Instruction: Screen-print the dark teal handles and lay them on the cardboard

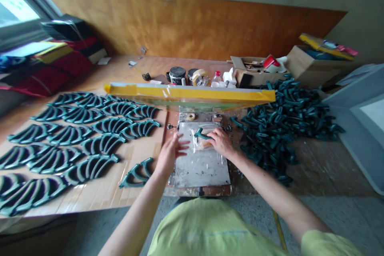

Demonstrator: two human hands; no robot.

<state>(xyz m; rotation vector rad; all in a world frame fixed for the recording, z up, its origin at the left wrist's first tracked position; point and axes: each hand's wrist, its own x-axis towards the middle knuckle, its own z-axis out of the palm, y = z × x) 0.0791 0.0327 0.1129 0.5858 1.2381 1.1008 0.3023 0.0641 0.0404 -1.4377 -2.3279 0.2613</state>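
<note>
My right hand (221, 141) pinches one end of a dark green curved plastic piece (201, 133) with a short crossbar at its other end. The piece is at a clear, taped-looking patch (199, 144) on a grey metal plate (201, 171). Beside the plate's left edge, my left hand (171, 153) holds nothing, its fingers stretched apart. Behind both hands, a screen frame with yellow tape (192, 93) stands raised over the plate's far end. A small tape roll (191, 117) lies beneath it.
Rows of similar green pieces (72, 134) lie on cardboard (132, 144) to the left, with a small group (138, 174) nearer me. A heap of loose green pieces (279, 116) is at right, beside a grey bin (360, 108). Black-lidded jars (177, 75) and cardboard boxes (315, 66) stand behind.
</note>
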